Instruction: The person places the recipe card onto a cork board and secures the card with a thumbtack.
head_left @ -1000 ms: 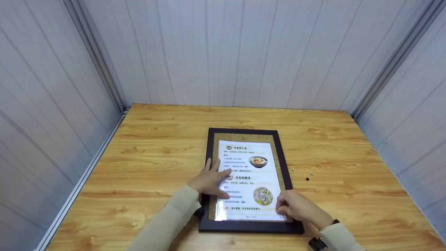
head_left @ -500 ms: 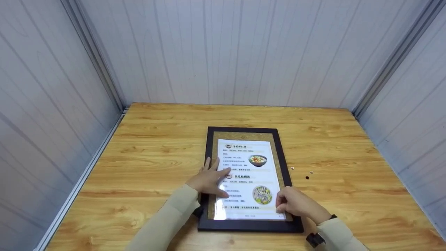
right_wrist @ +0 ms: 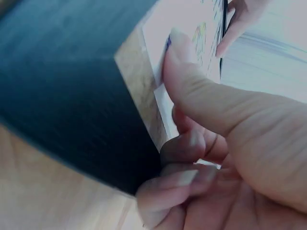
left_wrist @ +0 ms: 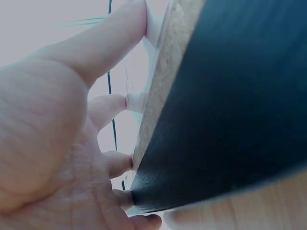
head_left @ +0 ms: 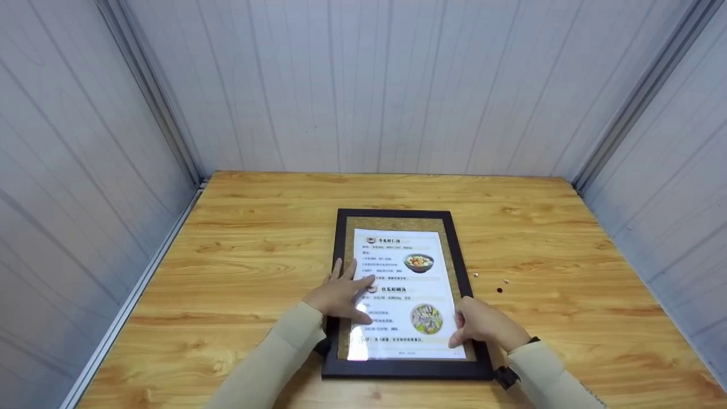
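Note:
A laminated recipe sheet (head_left: 392,307) with two food pictures lies on a dark-framed cork board (head_left: 409,370). My left hand (head_left: 339,296) rests on the sheet's left side with its fingers spread; in the left wrist view its fingertips touch the sheet and the frame edge. At the sheet's lower right corner, my right hand (head_left: 488,325) presses with its thumb (right_wrist: 192,86) while the other fingers curl beside the frame. A small dark blue mark (right_wrist: 168,44) shows at the thumb tip; whether it is a pin or print cannot be told.
Right of the board lie two small shiny pieces, one near the frame (head_left: 476,275) and one farther out, plus a small black piece (head_left: 500,290). The wood-grain table (head_left: 255,227) is bounded by pale panel walls (head_left: 352,85) at the back and sides.
The right hand has turned slightly, and its thumb has straightened from a tighter pinch to press at the sheet's corner. The left hand, sheet and board stay put.

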`<action>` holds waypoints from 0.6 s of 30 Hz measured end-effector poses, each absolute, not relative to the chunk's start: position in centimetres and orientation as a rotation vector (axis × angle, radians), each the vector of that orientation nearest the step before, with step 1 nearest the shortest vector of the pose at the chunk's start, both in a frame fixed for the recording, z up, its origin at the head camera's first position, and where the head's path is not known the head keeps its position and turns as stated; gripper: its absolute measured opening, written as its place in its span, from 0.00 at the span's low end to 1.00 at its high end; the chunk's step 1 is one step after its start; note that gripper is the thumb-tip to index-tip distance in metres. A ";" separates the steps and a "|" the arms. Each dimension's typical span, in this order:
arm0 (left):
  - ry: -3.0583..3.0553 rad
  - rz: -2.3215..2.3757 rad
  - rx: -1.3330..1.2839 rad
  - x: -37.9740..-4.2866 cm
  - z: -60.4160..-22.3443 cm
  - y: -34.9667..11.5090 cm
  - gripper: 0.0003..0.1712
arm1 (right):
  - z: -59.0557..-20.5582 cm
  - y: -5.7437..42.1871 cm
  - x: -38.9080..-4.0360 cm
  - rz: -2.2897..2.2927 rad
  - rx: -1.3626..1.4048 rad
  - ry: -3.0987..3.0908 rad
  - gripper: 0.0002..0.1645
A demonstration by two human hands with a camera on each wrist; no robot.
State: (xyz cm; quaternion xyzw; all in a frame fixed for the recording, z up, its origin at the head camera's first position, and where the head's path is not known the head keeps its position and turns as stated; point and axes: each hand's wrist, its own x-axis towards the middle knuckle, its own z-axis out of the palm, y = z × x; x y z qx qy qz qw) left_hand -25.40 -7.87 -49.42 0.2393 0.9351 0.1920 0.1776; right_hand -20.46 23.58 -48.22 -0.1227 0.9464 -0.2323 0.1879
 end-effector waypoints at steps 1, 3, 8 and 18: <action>2.648 0.533 0.676 -25.4 -49.4 -7.8 0.57 | -48.2 23.5 -20.4 -0.632 -0.313 2.666 0.22; 2.653 0.511 0.673 -25.4 -49.3 -7.8 0.58 | -48.1 23.4 -20.4 -0.606 -0.281 2.670 0.23; 2.662 0.501 0.682 -25.4 -49.2 -7.7 0.57 | -48.1 23.9 -20.5 -0.625 -0.352 2.667 0.23; 2.658 0.510 0.652 -25.3 -49.1 -7.6 0.57 | -48.6 24.7 -20.7 -0.717 -0.480 2.632 0.25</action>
